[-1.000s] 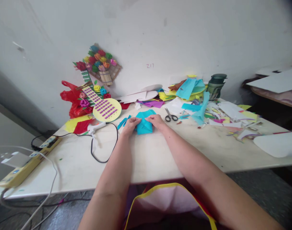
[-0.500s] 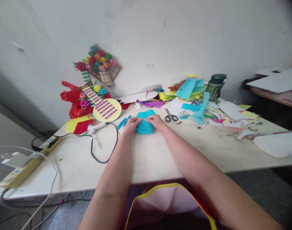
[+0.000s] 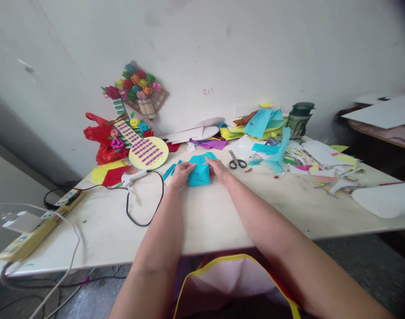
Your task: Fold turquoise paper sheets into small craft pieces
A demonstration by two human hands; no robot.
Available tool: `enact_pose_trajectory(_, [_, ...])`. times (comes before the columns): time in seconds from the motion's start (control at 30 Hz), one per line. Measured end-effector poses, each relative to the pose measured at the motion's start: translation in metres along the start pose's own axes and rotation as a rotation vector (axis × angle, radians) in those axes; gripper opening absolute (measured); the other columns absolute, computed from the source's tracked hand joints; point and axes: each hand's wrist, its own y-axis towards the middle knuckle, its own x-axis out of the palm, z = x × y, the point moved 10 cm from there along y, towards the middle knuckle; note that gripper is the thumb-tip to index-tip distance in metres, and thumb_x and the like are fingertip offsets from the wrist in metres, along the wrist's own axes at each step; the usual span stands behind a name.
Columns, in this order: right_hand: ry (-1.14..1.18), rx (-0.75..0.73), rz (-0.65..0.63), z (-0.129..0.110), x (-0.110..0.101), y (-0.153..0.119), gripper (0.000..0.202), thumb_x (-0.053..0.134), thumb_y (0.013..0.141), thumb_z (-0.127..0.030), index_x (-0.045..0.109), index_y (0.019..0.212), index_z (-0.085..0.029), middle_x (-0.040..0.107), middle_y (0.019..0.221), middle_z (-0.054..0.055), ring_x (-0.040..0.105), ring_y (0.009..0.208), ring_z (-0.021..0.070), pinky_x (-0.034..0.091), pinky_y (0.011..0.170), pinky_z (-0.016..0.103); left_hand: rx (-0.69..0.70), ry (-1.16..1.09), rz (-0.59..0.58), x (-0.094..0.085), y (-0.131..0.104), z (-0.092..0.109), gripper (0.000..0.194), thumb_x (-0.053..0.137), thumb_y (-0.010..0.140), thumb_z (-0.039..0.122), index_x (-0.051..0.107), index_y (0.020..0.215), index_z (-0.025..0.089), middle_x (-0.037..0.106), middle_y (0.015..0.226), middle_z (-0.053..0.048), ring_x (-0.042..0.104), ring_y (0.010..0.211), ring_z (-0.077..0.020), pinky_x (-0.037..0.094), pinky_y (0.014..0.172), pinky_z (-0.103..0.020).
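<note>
A turquoise piece of crepe paper (image 3: 199, 174) lies between my hands over the white table. My left hand (image 3: 183, 172) pinches its left side between thumb and fingers. On the right side, my right hand (image 3: 217, 169) grips the same paper, with one finger reaching across its upper face and the others partly hidden at its edge. Thin turquoise strips (image 3: 169, 170) lie just left of my left hand. Black-handled scissors (image 3: 237, 161) rest on the table to the right of my right hand.
A white glue gun (image 3: 134, 177) with a looping black cord lies left, near a power strip (image 3: 45, 221). A yellow paper-covered guitar shape (image 3: 149, 153) leans behind. Paper scraps (image 3: 315, 155) and a green bottle (image 3: 300, 119) occupy the right side.
My right hand has shifted slightly, its pinch near the paper's middle giving way to a hold at the right edge with a finger extended. My left hand stays almost in place.
</note>
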Motion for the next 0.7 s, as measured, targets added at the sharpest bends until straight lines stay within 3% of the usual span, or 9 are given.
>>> enact_pose_trajectory(0.1, [0.083, 0.073, -0.019, 0.004, 0.001, -0.002, 0.048, 0.059, 0.066, -0.066, 0.048, 0.057, -0.020, 0.046, 0.047, -0.001, 0.043, 0.043, 0.0126, 0.032, 0.042, 0.027, 0.007, -0.016, 0.031, -0.003, -0.001, 0.003, 0.037, 0.073, 0.061, 0.047, 0.057, 0.062, 0.014, 0.045, 0.049, 0.005, 0.034, 0.045, -0.0054, 0.024, 0.045, -0.021])
enact_pose_trajectory(0.2, [0.015, -0.030, -0.005, -0.008, 0.000, -0.005, 0.047, 0.067, 0.062, -0.059, 0.042, 0.051, -0.021, 0.040, 0.044, -0.003, 0.039, 0.043, 0.0106, 0.031, 0.042, 0.026, 0.010, -0.045, 0.031, -0.002, -0.002, 0.005, 0.037, 0.073, 0.061, 0.047, 0.057, 0.063, 0.014, 0.046, 0.051, 0.005, 0.034, 0.046, -0.0052, 0.025, 0.045, -0.021])
enact_pose_trajectory(0.47, [-0.027, -0.062, -0.002, -0.014, 0.004, -0.007, 0.044, 0.069, 0.057, -0.055, 0.043, 0.048, -0.021, 0.037, 0.046, -0.004, 0.035, 0.046, 0.0098, 0.032, 0.044, 0.025, -0.038, -0.046, -0.004, 0.001, -0.003, -0.002, 0.036, 0.076, 0.057, 0.046, 0.062, 0.065, 0.013, 0.051, 0.052, 0.003, 0.040, 0.047, -0.0069, 0.030, 0.047, -0.021])
enact_pose_trajectory(0.7, [-0.077, -0.090, -0.004, -0.017, 0.005, -0.007, 0.044, 0.066, 0.061, -0.053, 0.039, 0.046, -0.021, 0.036, 0.042, -0.005, 0.035, 0.044, 0.0101, 0.029, 0.044, 0.025, -0.019, -0.027, 0.006, 0.001, -0.004, 0.003, 0.035, 0.077, 0.056, 0.044, 0.059, 0.060, 0.014, 0.049, 0.051, 0.003, 0.038, 0.048, -0.0067, 0.029, 0.047, -0.021])
